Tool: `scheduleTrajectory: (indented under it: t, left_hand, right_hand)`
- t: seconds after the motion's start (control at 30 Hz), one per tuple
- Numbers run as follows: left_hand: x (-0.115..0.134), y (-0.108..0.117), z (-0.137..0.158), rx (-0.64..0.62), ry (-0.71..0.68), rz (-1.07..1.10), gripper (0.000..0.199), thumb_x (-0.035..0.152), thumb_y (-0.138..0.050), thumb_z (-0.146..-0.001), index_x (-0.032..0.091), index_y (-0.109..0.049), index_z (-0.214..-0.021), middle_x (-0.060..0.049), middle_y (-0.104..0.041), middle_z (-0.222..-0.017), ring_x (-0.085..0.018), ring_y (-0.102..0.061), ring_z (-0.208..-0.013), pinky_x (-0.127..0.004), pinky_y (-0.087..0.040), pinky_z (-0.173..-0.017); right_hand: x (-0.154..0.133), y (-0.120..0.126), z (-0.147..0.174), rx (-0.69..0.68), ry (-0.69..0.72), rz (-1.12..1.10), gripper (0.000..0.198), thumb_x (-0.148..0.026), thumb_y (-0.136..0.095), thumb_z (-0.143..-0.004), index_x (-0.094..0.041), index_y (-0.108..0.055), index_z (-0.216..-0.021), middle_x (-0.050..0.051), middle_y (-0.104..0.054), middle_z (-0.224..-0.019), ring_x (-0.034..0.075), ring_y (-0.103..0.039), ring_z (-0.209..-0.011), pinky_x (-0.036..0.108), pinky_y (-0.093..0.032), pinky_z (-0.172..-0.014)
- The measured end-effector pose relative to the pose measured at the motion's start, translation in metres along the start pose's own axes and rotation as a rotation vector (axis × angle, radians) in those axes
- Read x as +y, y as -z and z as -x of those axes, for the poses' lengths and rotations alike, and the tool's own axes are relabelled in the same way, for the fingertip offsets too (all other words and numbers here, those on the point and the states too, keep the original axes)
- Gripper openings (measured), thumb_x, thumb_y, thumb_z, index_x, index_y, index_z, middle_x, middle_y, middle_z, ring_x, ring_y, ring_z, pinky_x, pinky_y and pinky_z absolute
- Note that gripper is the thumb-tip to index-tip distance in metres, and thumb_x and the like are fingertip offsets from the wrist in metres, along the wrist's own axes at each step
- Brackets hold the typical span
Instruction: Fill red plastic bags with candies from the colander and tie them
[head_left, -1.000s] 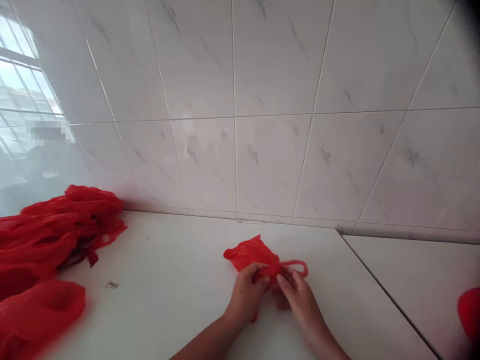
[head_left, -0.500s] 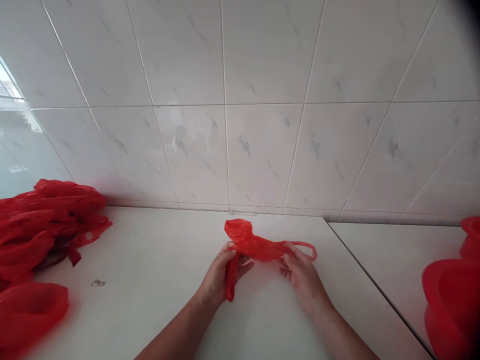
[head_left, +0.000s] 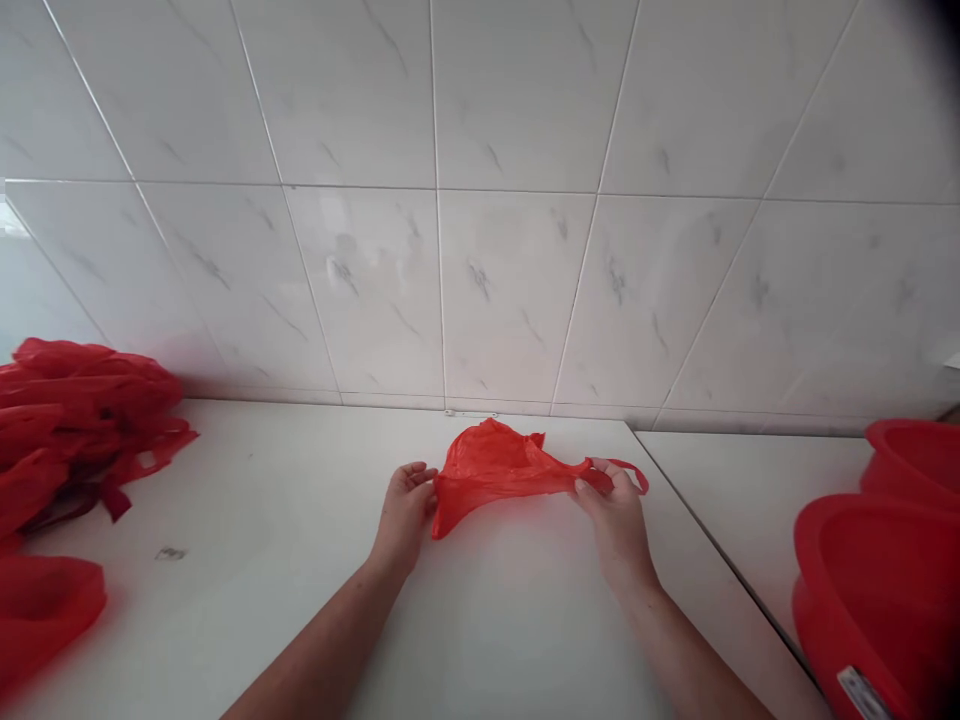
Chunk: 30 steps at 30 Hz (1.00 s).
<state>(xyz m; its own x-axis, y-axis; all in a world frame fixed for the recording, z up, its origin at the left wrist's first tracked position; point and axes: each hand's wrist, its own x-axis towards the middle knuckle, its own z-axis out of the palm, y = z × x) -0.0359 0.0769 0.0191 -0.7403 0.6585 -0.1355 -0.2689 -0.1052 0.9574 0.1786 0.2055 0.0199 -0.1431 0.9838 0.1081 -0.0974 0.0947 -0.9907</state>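
A thin red plastic bag (head_left: 499,470) is stretched sideways between my two hands, just above the white tabletop (head_left: 495,620). My left hand (head_left: 405,515) pinches the bag's left edge between thumb and fingers. At the other end, my right hand (head_left: 611,510) grips the bag near its handles, and a loop of handle sticks out past the fingers to the right. The middle of the bag puffs up toward the wall, while a corner hangs down beside my left fingers.
A heap of crumpled red plastic bags (head_left: 82,420) lies at the left, with another red bag (head_left: 45,620) nearer me. Two red basins (head_left: 832,600) stand at the right, beyond a seam in the surface. A tiled wall (head_left: 510,290) closes off the back.
The bag was bunched, with a folded strip hanging from my left hand; now it is spread wider. My hands have moved apart. The view has turned to the right, showing more of the basins.
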Motion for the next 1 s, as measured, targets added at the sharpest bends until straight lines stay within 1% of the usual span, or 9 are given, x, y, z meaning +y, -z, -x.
scheduleTrajectory:
  t: [0.13, 0.23, 0.3, 0.43, 0.6, 0.7, 0.8, 0.87, 1.0]
  left_hand:
    - [0.01, -0.005, 0.012, 0.147, -0.354, -0.268, 0.024, 0.017, -0.056, -0.075, 0.025, -0.055, -0.097, -0.005, -0.055, -0.112, -0.017, -0.057, -0.094, -0.03, -0.048, -0.075]
    - [0.01, -0.018, 0.031, -0.115, -0.815, -0.567, 0.017, 0.019, -0.055, -0.079, 0.025, -0.058, -0.095, -0.005, -0.059, -0.101, -0.019, -0.057, -0.09, -0.034, -0.048, -0.077]
    - [0.005, -0.026, 0.042, -0.318, -0.914, -0.662, 0.026, 0.021, -0.061, -0.077, 0.027, -0.061, -0.102, -0.006, -0.06, -0.109, -0.024, -0.056, -0.101, -0.039, -0.046, -0.086]
    - [-0.008, -0.028, 0.04, -0.32, -0.72, -0.673, 0.04, 0.016, -0.065, -0.07, 0.029, -0.064, -0.107, -0.007, -0.057, -0.124, -0.031, -0.05, -0.112, -0.042, -0.041, -0.091]
    - [-0.007, -0.013, 0.02, -0.204, -0.226, -0.45, 0.008, 0.018, -0.054, -0.072, 0.021, -0.06, -0.067, -0.002, -0.06, -0.073, -0.017, -0.054, -0.066, -0.026, -0.04, -0.057]
    - [-0.005, -0.012, 0.019, -0.188, -0.137, -0.37, 0.009, 0.027, -0.053, -0.077, 0.02, -0.056, -0.073, -0.001, -0.058, -0.067, -0.015, -0.053, -0.058, -0.023, -0.038, -0.051]
    - [-0.005, -0.017, 0.023, -0.216, -0.065, -0.259, 0.014, 0.034, -0.055, -0.078, 0.02, -0.053, -0.076, -0.001, -0.061, -0.072, -0.014, -0.056, -0.061, -0.022, -0.041, -0.052]
    - [-0.005, -0.019, 0.026, -0.217, -0.044, -0.218, 0.017, 0.035, -0.057, -0.078, 0.02, -0.051, -0.075, 0.0, -0.059, -0.072, -0.013, -0.056, -0.062, -0.021, -0.041, -0.053]
    - [-0.003, -0.023, 0.03, -0.194, -0.058, -0.241, 0.014, 0.033, -0.059, -0.077, 0.02, -0.052, -0.075, 0.0, -0.058, -0.073, -0.013, -0.056, -0.063, -0.022, -0.041, -0.054]
  right_hand:
    - [-0.004, -0.004, 0.009, 0.139, 0.069, 0.274, 0.031, -0.025, -0.062, -0.071, -0.023, -0.051, -0.1, 0.0, -0.061, -0.093, 0.018, -0.059, -0.08, 0.029, -0.048, -0.067]
    - [-0.007, -0.011, 0.024, 0.063, 0.14, 0.318, 0.026, -0.025, -0.059, -0.072, -0.024, -0.05, -0.096, -0.001, -0.061, -0.088, 0.017, -0.058, -0.075, 0.028, -0.046, -0.066]
    - [-0.009, -0.017, 0.036, -0.035, 0.176, 0.303, 0.025, -0.028, -0.058, -0.074, -0.025, -0.05, -0.098, 0.0, -0.061, -0.089, 0.017, -0.058, -0.075, 0.028, -0.047, -0.067]
    - [-0.008, -0.021, 0.045, -0.157, 0.246, 0.307, 0.033, -0.028, -0.056, -0.075, -0.025, -0.052, -0.108, 0.004, -0.061, -0.102, 0.019, -0.058, -0.085, 0.029, -0.047, -0.072]
    - [0.002, 0.002, 0.012, -0.015, 0.257, 0.419, 0.052, -0.022, -0.05, -0.071, -0.026, -0.049, -0.123, 0.005, -0.053, -0.125, 0.024, -0.053, -0.107, 0.035, -0.046, -0.084]
    - [0.005, 0.019, -0.008, 0.051, 0.149, 0.389, 0.063, -0.025, -0.055, -0.069, -0.029, -0.043, -0.131, 0.005, -0.05, -0.128, 0.025, -0.052, -0.11, 0.035, -0.047, -0.086]
    - [-0.001, 0.027, -0.013, -0.026, 0.101, 0.333, 0.079, -0.029, -0.062, -0.067, -0.031, -0.031, -0.14, 0.008, -0.043, -0.134, 0.027, -0.05, -0.114, 0.036, -0.049, -0.084]
    - [-0.01, 0.025, -0.007, -0.027, 0.241, 0.377, 0.078, -0.031, -0.061, -0.071, -0.028, -0.028, -0.142, 0.01, -0.036, -0.14, 0.029, -0.041, -0.125, 0.042, -0.044, -0.095]
    - [-0.033, 0.011, 0.022, 0.274, 0.776, 0.609, 0.06, -0.028, -0.057, -0.078, -0.017, -0.04, -0.134, 0.016, -0.032, -0.14, 0.033, -0.027, -0.133, 0.052, -0.026, -0.108]
